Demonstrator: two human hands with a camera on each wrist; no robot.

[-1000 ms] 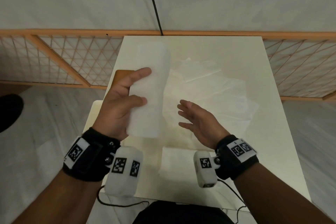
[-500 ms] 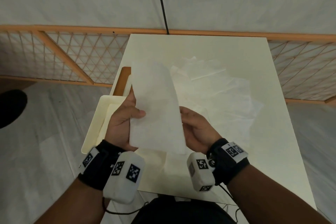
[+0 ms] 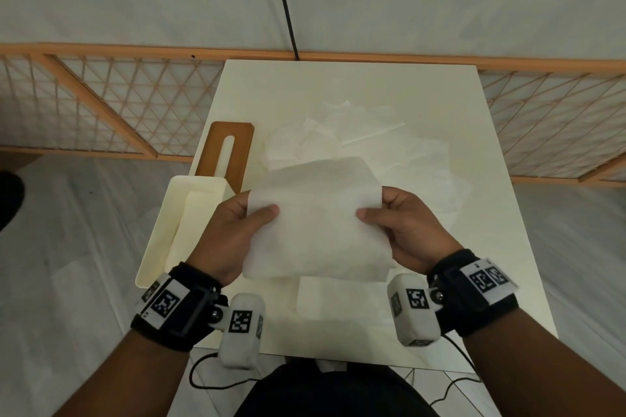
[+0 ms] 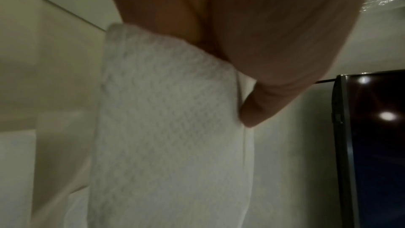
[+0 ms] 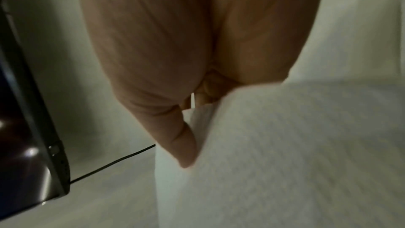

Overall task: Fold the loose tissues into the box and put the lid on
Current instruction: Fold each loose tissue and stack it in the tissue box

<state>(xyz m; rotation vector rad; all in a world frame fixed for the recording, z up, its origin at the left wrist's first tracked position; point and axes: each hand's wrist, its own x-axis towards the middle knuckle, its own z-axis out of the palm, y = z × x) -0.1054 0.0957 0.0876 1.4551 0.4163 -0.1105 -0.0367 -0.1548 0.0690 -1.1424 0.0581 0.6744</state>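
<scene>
A folded white tissue is held level above the table between both hands. My left hand pinches its left edge, thumb on top. My right hand pinches its right edge in the same way. The cream tissue box stands open at the table's left edge, beside my left hand. Its brown wooden lid with a long slot lies just beyond the box. Several loose tissues are spread over the middle of the table. The wrist views show the tissue close up under each palm.
Another folded tissue lies flat on the cream table near its front edge. A wooden lattice rail runs behind the table. A black cable hangs down the wall. Cables trail on the floor near my lap.
The tissue was upright in my left hand alone. My right hand came in and took its other edge, and the tissue now lies sideways between both hands, lower and nearer the box.
</scene>
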